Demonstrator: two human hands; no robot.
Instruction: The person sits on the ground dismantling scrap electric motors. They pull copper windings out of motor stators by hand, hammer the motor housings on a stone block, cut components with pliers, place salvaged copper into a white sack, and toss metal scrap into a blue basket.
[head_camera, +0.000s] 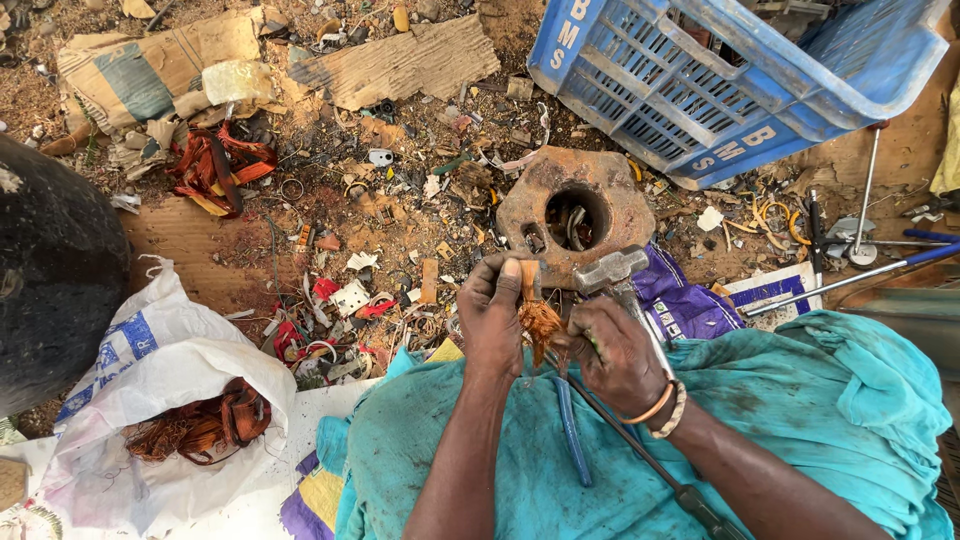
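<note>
My left hand grips a small bundle of copper wire with a brownish strip sticking up past the thumb. My right hand is closed on the frayed lower end of the same bundle, with bangles on its wrist. A hammer lies just above my right hand, its metal head resting against a rusty metal block with a round hole. A blue-handled tool and a long thin rod lie across my lap, which is covered with teal cloth.
A blue plastic crate lies tilted at the upper right. A white sack holding copper coils sits at lower left beside a dark round object. Cardboard, scrap bits and orange strips litter the dirt. Screwdrivers lie at right.
</note>
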